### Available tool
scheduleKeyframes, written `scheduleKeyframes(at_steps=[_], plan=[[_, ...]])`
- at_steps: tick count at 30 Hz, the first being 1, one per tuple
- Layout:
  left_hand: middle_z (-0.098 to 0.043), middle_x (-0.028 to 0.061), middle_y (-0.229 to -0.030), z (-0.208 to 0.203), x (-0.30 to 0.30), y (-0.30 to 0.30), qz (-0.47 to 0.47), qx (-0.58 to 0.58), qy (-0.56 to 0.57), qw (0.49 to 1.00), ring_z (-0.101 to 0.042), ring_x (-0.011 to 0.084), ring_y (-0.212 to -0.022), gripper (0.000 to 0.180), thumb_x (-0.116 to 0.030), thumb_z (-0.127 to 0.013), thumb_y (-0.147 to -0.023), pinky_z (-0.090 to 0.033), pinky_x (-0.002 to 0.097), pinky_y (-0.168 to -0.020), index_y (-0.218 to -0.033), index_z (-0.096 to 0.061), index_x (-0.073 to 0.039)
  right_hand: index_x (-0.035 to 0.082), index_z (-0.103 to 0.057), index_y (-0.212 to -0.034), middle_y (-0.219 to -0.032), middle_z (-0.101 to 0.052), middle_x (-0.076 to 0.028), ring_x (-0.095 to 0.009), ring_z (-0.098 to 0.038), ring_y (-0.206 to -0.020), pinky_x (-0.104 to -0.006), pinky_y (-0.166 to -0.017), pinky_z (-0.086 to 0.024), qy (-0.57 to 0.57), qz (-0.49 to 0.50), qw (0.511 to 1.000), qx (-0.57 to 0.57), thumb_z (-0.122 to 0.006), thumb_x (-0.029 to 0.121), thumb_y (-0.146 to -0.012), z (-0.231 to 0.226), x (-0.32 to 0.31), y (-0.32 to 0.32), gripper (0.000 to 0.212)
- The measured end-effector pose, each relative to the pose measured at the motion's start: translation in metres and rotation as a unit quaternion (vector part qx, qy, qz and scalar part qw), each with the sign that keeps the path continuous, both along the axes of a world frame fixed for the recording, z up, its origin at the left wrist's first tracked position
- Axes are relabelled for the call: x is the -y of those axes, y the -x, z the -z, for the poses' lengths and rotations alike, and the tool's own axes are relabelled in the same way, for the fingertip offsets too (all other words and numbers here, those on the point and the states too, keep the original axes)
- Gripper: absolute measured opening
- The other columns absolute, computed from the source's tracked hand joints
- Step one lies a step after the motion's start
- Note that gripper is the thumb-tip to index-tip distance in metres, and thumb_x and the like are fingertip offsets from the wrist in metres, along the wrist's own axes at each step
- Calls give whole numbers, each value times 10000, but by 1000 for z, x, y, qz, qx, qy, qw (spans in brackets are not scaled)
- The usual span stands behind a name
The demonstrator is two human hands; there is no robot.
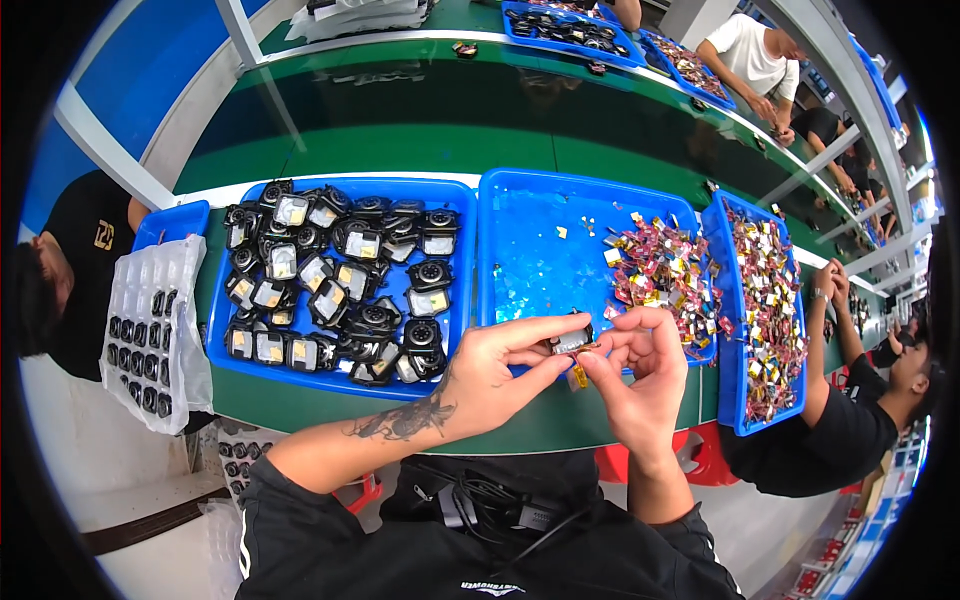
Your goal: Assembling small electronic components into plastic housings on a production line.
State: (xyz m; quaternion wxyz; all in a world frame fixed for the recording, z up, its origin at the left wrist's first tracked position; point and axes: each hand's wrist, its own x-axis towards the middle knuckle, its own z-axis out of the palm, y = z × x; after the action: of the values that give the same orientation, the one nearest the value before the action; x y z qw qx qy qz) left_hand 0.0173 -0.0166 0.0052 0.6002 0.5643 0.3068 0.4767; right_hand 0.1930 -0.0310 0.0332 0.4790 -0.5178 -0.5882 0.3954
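Over the table's near edge, my left hand (500,375) grips a small black device case (572,340) between thumb and fingers, with a pale silvery face showing. My right hand (645,375) is closed beside it, thumb and fingertips pinching at a small part with yellow tape (578,376) that hangs below the case. My fingers hide most of both pieces. To the left, a blue tray (467,250) holds many similar black watch-like cases (327,300). Just beyond my hands, another blue tray (530,180) carries a heap of small red, white and yellow parts (660,270) on its right side.
A narrow blue tray (730,400) of similar small parts stands at the right, near a co-worker in black (830,430). At the left, a clear blister tray (185,340) with black pieces lies near another person (85,260). Beyond runs a green conveyor surface (400,130).
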Motion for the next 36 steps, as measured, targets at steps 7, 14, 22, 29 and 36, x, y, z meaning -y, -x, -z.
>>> scheduleKeyframes(at_steps=[7,14,22,29,36], plan=[[-608,172,-1240,1,1,-3,0,9,21,1000,-645,167,-1017,360,70,-604,-889,-569,256,-845,-1247,-589,35,21,-504,-1140,-897,-609,-39,-39,-552,-734,-168,-582,-425,-2,6,1000,15,-731,-59,-781,4,-5,1,432],[-616,162,-1233,5,4,-6,-57,12,14,998,-640,162,-1030,403,77,-563,-907,-560,267,-868,-1306,-546,23,4,-518,-1234,-992,-591,-70,-105,-602,-853,-228,-657,-542,-37,6,997,65,-685,-83,-806,19,-7,15,467],[-616,146,-1192,8,3,-10,-47,102,36,993,-628,122,-1002,528,73,-513,-925,-520,249,-852,-1430,-409,-41,-29,-475,-1229,-948,-628,-90,-117,-634,-858,-241,-719,-555,89,-49,978,-181,-627,-115,-829,13,-14,12,436],[-567,204,-1275,0,-1,2,-45,151,67,985,-624,176,-1060,549,60,-512,-931,-529,292,-875,-1445,-333,-16,-19,-492,-1210,-907,-640,-80,-124,-642,-814,-243,-710,-532,63,-64,989,-119,-642,-96,-829,10,-27,16,417],[-609,165,-1177,-8,-43,93,-142,-602,-314,721,-589,341,-1078,388,-137,-656,-842,-485,439,-904,-1219,-578,-81,-7,-525,-1241,-827,-708,-65,-136,-647,-823,-272,-705,-470,73,-35,993,83,-688,44,-796,-8,-205,-12,477]])
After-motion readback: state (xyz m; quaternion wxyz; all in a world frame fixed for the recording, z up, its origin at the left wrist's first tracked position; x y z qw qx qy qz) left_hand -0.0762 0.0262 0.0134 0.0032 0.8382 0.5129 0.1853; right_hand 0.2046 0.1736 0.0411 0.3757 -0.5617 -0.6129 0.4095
